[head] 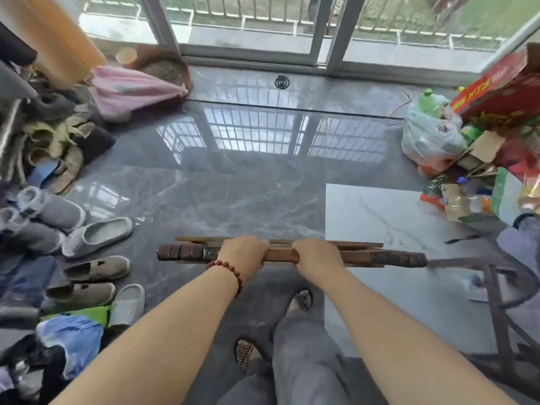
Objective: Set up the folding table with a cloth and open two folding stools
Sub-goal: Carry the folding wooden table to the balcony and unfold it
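I hold a folded brown wooden folding table [187,252] edge-on and level in front of me, above the grey floor. My left hand [244,251], with a red bead bracelet at the wrist, grips its top edge left of centre. My right hand [317,255] grips the same edge just to the right. The folded slats stick out to both sides of my hands. A dark metal folding frame [496,290], perhaps a stool, stands at the right edge. No cloth for the table can be picked out.
Several shoes and slippers [96,235] and piled clothes line the left side. Bags, bottles and a red box [502,86] crowd the right. A white tile [380,217] lies on the glossy grey floor [233,182]. Sliding glass doors [248,27] stand ahead.
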`<state>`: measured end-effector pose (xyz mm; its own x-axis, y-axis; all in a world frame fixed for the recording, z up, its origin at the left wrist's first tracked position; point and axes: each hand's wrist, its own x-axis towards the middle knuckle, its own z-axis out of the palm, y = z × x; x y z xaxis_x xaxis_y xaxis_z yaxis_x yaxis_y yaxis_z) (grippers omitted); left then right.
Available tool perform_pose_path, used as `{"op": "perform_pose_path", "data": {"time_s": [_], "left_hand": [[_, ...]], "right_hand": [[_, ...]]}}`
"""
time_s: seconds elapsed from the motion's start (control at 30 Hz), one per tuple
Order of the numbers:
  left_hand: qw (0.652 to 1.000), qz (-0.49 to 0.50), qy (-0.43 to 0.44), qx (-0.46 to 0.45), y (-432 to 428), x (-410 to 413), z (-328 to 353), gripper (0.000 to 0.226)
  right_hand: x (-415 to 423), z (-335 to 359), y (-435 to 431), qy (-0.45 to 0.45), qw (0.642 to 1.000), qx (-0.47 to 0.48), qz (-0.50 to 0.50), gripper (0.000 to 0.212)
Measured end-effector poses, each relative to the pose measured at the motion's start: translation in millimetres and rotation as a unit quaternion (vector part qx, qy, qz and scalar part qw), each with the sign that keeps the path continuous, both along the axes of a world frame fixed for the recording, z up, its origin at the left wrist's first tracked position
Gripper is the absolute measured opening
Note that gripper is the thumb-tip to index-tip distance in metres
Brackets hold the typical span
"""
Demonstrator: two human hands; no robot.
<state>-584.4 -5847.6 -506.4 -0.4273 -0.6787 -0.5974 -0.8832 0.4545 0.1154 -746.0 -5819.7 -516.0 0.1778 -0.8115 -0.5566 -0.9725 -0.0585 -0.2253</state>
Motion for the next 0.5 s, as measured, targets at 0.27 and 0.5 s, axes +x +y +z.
{"op": "perform_pose_path", "data": {"time_s": [0.27, 0.5], "left_hand": [[0.999, -0.025, -0.021, -0.008, -139, -8, 6, 0.023], [1.000, 0.000, -0.005, 0.007, -208, -6, 4, 0.021]], "right_hand": [[-2, -2, -127, -0.008, 0.999, 0.007, -0.045, 0.015], [-5, 0, -202, 0.009, 1.000, 0.007, -0.020, 0.018]]}}
